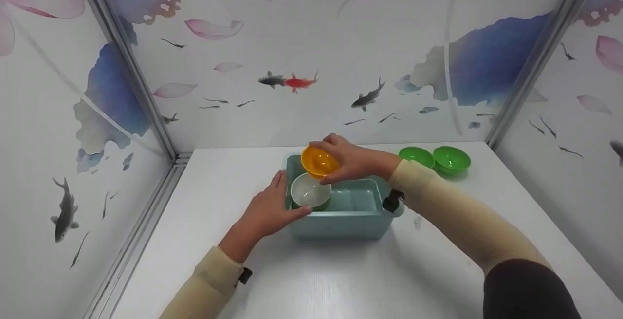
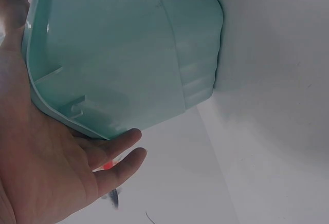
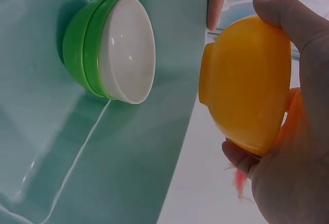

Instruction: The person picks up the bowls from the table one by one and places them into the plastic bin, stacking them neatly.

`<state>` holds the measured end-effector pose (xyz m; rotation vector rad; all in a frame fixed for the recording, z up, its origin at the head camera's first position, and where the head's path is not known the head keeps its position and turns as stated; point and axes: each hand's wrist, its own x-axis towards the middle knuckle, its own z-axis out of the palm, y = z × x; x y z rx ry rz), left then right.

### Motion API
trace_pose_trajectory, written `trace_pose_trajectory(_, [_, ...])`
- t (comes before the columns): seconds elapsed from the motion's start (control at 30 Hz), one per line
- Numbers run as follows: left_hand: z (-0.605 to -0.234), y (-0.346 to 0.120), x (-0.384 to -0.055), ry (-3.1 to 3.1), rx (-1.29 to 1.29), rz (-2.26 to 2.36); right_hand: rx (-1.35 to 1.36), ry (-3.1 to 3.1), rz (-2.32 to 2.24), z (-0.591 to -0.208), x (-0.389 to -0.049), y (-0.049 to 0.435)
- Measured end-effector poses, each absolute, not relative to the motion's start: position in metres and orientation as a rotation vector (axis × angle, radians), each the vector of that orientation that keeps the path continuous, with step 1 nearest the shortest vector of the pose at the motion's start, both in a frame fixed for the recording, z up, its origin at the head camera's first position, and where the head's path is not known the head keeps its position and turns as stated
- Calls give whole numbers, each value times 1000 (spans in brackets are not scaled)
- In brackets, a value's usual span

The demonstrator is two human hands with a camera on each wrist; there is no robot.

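My right hand [image 1: 353, 159] holds a yellow bowl [image 1: 316, 162] by its rim, above the far left part of a pale teal plastic tub [image 1: 340, 226]. In the right wrist view, the bowl's foot faces a white bowl [image 3: 131, 49], with a gap between them. That white bowl sits nested in two green bowls [image 3: 82, 44] inside the tub. My left hand [image 1: 265, 212] rests against the tub's near left corner. Its fingers lie extended along the outside and its thumb reaches over the front rim.
Beyond my right forearm, two more green bowls [image 1: 451, 159] stand side by side on the white table [image 1: 311, 280], one partly hidden by the sleeve. A printed back panel [image 1: 311, 114] rises at the table's far edge, with side panels at left and right.
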<state>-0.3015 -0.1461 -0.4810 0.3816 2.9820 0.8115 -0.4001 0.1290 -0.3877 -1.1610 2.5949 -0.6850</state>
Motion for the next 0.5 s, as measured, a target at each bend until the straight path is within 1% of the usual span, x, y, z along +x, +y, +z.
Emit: trace_pose_trajectory(0.5, [-484, -146, -303, 2993, 383, 823, -1240, 2570, -628, -397, -422, 123])
